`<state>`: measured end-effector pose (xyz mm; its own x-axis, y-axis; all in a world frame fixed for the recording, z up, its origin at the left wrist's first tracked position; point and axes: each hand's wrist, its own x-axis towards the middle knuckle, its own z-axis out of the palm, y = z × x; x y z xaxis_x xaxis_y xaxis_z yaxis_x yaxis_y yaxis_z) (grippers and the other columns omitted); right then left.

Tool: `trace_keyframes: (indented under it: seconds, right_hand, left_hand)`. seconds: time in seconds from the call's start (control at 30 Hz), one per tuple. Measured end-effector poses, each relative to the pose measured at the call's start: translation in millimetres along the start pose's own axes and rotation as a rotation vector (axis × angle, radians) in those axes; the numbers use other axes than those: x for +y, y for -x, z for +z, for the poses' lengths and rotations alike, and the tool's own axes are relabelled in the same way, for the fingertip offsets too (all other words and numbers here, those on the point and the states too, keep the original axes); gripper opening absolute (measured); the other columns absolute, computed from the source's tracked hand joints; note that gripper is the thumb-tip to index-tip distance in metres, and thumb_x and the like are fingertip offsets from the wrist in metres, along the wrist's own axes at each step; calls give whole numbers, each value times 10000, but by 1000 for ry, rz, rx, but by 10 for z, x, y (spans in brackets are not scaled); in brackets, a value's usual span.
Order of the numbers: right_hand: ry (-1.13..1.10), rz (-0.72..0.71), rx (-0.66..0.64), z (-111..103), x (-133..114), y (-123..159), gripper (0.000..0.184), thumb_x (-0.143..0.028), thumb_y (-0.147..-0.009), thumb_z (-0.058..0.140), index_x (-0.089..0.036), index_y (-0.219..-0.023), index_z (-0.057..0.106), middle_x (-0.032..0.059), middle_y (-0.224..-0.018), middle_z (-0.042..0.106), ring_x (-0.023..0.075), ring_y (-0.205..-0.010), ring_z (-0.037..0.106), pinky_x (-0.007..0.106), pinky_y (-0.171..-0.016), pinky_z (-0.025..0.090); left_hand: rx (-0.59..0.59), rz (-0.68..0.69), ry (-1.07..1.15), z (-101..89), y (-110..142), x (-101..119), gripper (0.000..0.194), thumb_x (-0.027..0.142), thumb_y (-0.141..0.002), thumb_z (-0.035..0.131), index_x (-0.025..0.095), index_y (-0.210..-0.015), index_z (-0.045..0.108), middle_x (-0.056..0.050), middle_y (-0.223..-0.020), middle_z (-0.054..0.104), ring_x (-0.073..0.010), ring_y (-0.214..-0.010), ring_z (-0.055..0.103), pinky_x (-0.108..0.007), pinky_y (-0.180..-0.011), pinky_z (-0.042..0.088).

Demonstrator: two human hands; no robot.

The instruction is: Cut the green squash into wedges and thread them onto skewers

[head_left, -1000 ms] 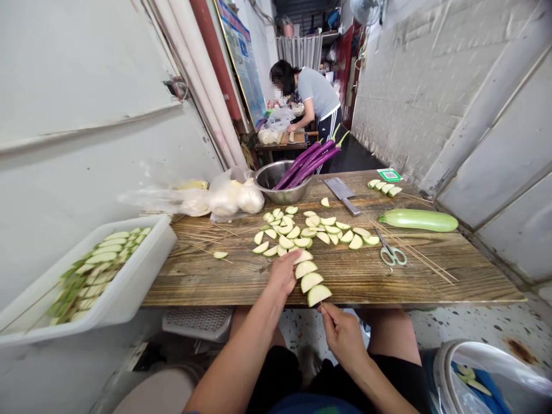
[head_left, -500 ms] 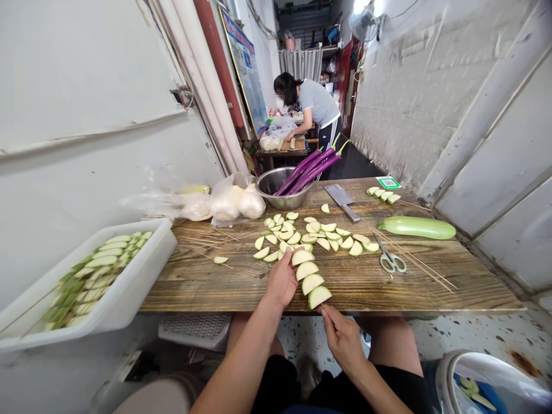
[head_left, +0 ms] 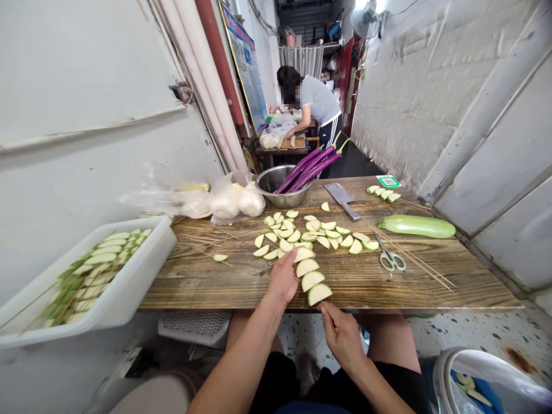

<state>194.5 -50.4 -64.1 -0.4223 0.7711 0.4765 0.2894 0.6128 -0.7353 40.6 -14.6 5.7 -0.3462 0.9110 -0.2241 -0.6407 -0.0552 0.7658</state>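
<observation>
My left hand (head_left: 283, 277) rests on the wooden table (head_left: 207, 282), fingers curled against the top slice of a skewered row of zucchini slices (head_left: 311, 277). My right hand (head_left: 340, 333) sits just below the table's front edge, pinching the skewer's near end under the lowest slice. A pile of loose zucchini slices (head_left: 310, 233) lies just beyond the row. The skewer itself is mostly hidden inside the slices.
White tub (head_left: 142, 270) of finished skewers at left. Metal bowl (head_left: 269, 187) with purple eggplants (head_left: 310, 164), cleaver (head_left: 342, 200), whole zucchini (head_left: 416, 226), scissors (head_left: 390, 259), loose bamboo skewers (head_left: 420, 259), plastic bags (head_left: 235, 198). A person (head_left: 314, 106) works at a far table. Bin (head_left: 487, 379) lower right.
Both hands have stayed on the skewered row, barely moving. The view has shifted slightly; the distant person has straightened a little.
</observation>
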Motion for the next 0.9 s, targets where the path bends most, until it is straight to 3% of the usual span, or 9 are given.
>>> trace_keyframes:
  seconds: [0.5,0.7,0.9]
  right_hand:
    - [45,67,-29,40,38,-45,296,-243,-891,350,-156,-750,594,29,-602,581,125,-566,572,204,-581,443]
    - [55,34,23,32,9,-181,302,-263,-899,347,-156,-788,607,27,-608,586,123,-563,573,199,-586,445]
    - [76,14,119,98,-42,-203,284,-237,-893,362,-138,-853,625,55,-683,635,137,-594,610,215,-593,466]
  left_hand:
    - [93,-3,-31,33,-105,-30,235,273,-712,639,71,-829,617,-110,-720,671,-181,-652,623,-294,-609,500]
    - [-80,69,59,-27,-57,-16,351,381,-755,604,123,-993,591,-101,-951,652,-165,-820,609,-293,-726,497]
    - [-104,-8,2,-13,149,-103,323,332,-724,652,117,-962,616,-91,-917,660,-165,-802,617,-283,-727,495]
